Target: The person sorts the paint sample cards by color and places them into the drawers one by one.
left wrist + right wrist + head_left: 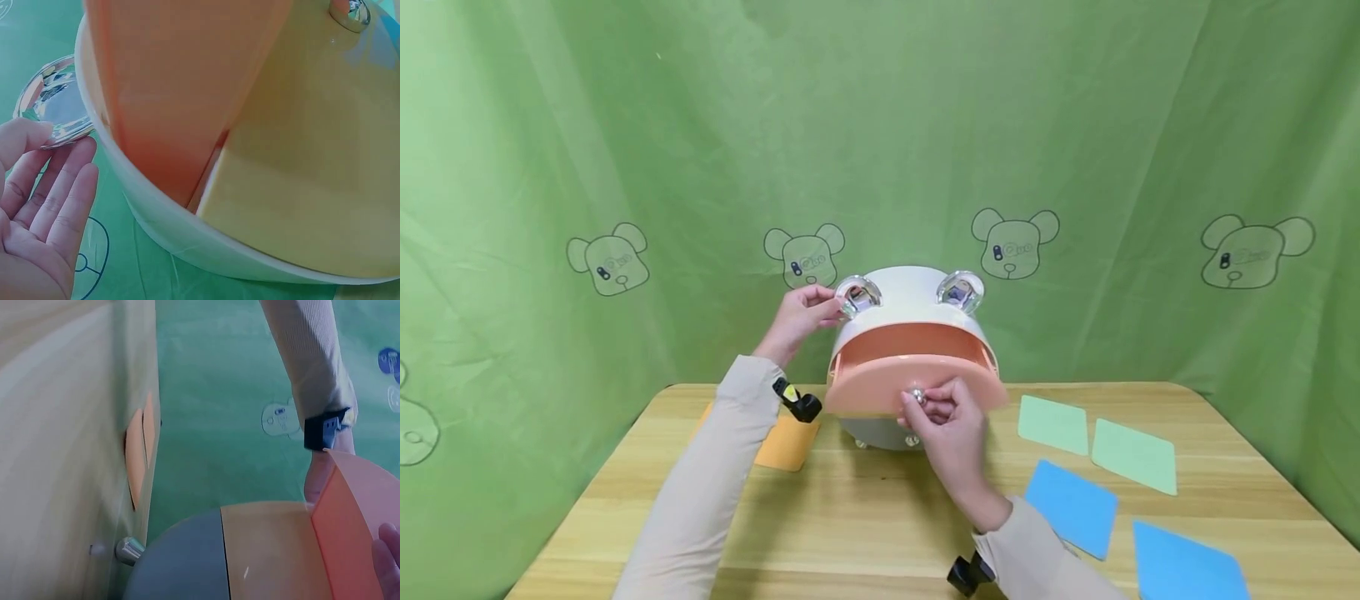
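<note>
A white rounded storage box (906,290) with two shiny silver ears stands on the table, its coral drawer (871,385) partly pulled out. At the box's left side, my left hand (799,320) pinches the edge of the left silver ear (59,94); in the left wrist view the thumb lies on it with fingers beneath. My right hand (955,433) pinches the small silver knob (917,395) on the drawer front. Only a few fingertips of that hand show in the right wrist view, beside the drawer. The part of the drawer's inside that shows is bare coral.
Orange cards (788,443) lie left of the box, partly behind the left sleeve. On the right are two light green cards (1052,423) and two blue cards (1072,507). A grey lower section (880,432) and small silver feet show under the drawer. Green cloth hangs behind.
</note>
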Demonstrator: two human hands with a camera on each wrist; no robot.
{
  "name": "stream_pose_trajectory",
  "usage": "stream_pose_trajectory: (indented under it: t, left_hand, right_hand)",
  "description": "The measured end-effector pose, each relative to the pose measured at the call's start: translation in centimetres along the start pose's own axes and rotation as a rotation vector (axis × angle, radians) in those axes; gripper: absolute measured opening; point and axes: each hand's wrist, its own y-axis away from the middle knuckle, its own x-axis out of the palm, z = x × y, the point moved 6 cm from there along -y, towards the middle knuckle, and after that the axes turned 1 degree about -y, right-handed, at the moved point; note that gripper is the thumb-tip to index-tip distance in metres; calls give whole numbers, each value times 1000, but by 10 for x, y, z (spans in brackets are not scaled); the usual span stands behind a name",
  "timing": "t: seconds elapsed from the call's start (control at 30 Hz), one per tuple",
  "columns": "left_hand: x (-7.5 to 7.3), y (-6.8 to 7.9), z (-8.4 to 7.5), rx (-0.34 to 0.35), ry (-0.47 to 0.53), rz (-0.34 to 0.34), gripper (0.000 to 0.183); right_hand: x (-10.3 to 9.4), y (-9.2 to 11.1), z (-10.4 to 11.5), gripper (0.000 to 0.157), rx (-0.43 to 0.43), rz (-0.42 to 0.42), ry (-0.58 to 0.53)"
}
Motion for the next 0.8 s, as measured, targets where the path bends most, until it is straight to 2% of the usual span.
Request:
stream_pose_trajectory:
  t: [0.17,0.4,0.8]
  left_hand:
    - [1,-1,0,8,6,2,17]
    - [-2,-2,0,-5,4,-30,15]
    - [-1,-3,-1,-14,-5,-32,16]
  right_hand:
    - [-3,10,11,21,-70,63,1]
    - [-4,25,17,22,-70,149,3]
    - [-10,40,28,23,-209,190,-52]
